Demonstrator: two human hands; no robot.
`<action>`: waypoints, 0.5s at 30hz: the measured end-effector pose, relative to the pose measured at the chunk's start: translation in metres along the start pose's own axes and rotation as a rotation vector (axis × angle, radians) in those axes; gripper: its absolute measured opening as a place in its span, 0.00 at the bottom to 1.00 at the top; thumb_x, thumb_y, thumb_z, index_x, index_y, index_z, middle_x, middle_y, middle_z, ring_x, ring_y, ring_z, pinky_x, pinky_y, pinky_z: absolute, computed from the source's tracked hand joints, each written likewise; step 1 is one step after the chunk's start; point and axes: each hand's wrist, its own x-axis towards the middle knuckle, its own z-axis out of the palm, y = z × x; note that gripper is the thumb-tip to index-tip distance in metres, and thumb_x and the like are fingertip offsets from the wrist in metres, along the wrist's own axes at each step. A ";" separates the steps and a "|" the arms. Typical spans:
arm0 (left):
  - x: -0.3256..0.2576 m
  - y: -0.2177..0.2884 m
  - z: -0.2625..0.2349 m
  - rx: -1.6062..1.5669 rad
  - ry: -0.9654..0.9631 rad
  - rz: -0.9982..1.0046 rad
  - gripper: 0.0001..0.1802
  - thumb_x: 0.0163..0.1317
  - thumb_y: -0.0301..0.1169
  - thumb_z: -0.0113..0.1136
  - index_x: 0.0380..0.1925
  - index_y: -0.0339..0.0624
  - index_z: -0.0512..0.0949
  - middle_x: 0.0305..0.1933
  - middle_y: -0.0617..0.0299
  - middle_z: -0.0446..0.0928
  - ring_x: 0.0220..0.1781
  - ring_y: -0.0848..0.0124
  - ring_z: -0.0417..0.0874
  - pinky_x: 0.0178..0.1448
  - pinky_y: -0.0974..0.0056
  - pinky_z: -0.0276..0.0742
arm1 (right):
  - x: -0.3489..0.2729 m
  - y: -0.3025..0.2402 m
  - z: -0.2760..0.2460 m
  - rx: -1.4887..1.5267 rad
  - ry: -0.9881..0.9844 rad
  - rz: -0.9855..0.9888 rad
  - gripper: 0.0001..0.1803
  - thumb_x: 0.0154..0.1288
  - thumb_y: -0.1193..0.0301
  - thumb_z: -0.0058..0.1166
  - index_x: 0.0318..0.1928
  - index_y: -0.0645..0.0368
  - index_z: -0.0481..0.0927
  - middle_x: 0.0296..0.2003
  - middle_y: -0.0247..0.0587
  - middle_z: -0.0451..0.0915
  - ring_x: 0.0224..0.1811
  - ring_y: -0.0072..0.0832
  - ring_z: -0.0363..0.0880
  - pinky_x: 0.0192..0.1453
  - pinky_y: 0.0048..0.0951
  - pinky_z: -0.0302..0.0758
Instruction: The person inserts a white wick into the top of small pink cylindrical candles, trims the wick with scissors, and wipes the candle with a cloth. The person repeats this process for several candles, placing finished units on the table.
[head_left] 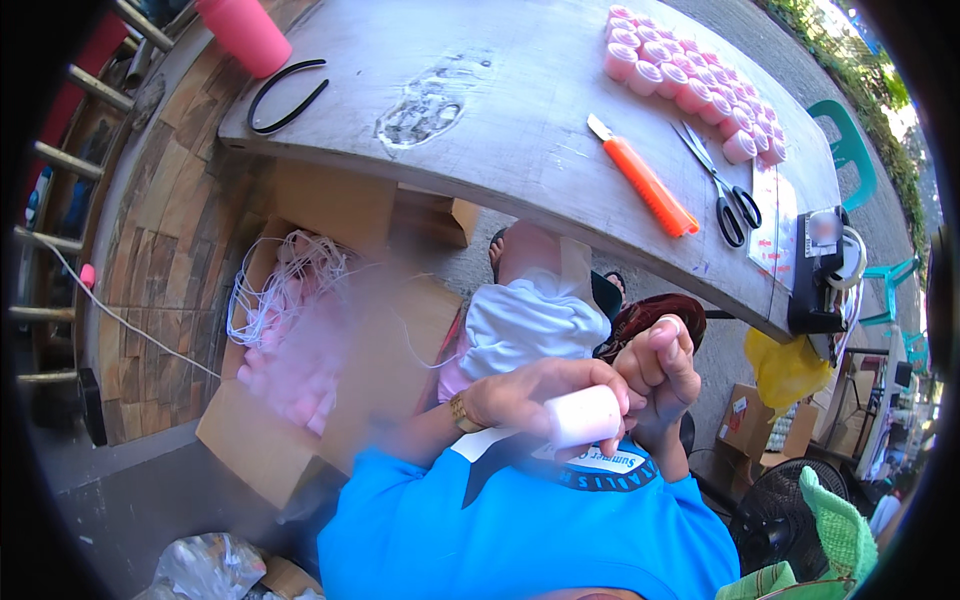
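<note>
In front of my chest, my left hand (pixel 525 392), with a gold watch at its wrist, is closed around a short pale pink cylinder (pixel 585 416). One end of the cylinder faces right, towards my right hand (pixel 658 368). That hand is curled, thumb and fingers pressed together, close beside the left fingertips. Whatever it may pinch is too small to make out. A thin white string (pixel 412 345) runs from the left towards my lap. Lower left, an open cardboard box (pixel 258 450) holds pink pieces (pixel 300 375) and tangled white strings (pixel 300 262).
On the grey table (pixel 500 110) lie an orange utility knife (pixel 648 183), black-handled scissors (pixel 728 195) and a black headband (pixel 285 92). Rows of pink cylinders (pixel 690 75) stand at its far right. A black tape dispenser (pixel 820 265) sits at the right corner, a fan (pixel 780 515) below.
</note>
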 end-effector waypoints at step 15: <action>-0.008 -0.002 0.002 0.011 -0.002 -0.058 0.42 0.45 0.55 0.69 0.53 0.36 0.70 0.46 0.55 0.72 0.43 0.71 0.79 0.47 0.70 0.74 | -0.002 0.001 0.008 0.069 0.059 0.067 0.13 0.70 0.76 0.39 0.47 0.71 0.74 0.14 0.26 0.55 0.14 0.14 0.48 0.15 0.22 0.49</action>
